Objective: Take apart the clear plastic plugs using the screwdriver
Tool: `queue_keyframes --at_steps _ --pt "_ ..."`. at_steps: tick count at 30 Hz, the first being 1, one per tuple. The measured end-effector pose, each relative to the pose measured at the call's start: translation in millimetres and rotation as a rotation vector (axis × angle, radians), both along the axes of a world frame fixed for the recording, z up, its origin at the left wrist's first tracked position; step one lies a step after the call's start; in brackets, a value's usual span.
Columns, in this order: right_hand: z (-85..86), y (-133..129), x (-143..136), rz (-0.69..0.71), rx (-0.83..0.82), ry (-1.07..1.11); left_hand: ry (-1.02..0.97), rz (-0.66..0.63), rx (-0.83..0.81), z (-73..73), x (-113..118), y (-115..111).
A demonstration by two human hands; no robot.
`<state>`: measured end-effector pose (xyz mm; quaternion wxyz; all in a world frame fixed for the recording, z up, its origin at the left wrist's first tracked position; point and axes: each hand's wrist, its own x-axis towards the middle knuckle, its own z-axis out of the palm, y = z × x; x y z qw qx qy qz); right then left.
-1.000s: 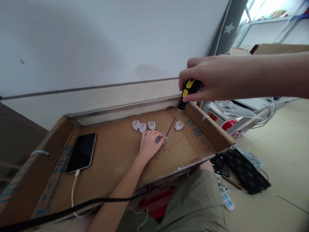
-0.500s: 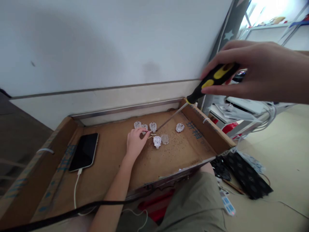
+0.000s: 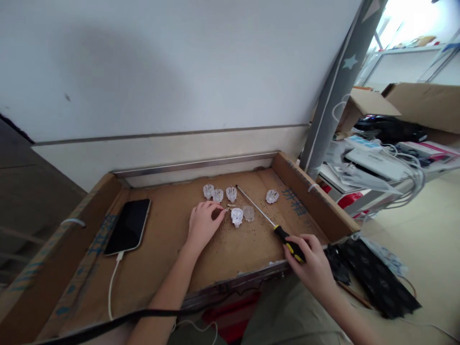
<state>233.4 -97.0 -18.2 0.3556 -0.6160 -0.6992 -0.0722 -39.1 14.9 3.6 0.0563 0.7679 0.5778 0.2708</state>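
Observation:
My right hand (image 3: pixel 311 261) grips the black-and-yellow handle of a screwdriver (image 3: pixel 259 209), whose shaft slants low over the cardboard tray, tip toward the back. At the tray's middle my left hand (image 3: pixel 204 224) is closed in a pinch; what sits between thumb and finger is too small to make out. Small brass-coloured pieces (image 3: pixel 232 206) lie just past those fingertips. Beside them are a white plug part (image 3: pixel 236 217) and a flat clear piece (image 3: pixel 248 213). Clear plugs with pins up stand behind: one plug (image 3: pixel 208 191), a second (image 3: pixel 217 195) and a third (image 3: pixel 231 193).
Another clear plug (image 3: pixel 272 196) sits toward the right of the cardboard tray (image 3: pixel 168 201). A phone (image 3: pixel 128 226) with a white cable lies at the left. Dark specks dot the tray's floor. Right of the grey pole (image 3: pixel 328 96), a cluttered table holds cables and boxes.
My right hand has come down from high at the right to the tray's front right edge, bringing the screwdriver low. My left hand stays beside the brass pieces. The view has shifted slightly.

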Motion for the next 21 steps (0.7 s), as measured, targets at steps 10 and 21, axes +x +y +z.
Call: queue_keyframes --at_steps 10,21 --pt "-15.7 10 -18 -0.158 -0.038 0.168 0.035 -0.068 -0.025 -3.9 -3 -2" --pt "-15.8 10 -16 -0.163 -0.068 0.228 -0.044 -0.137 -0.035 -1.4 -9 -1"
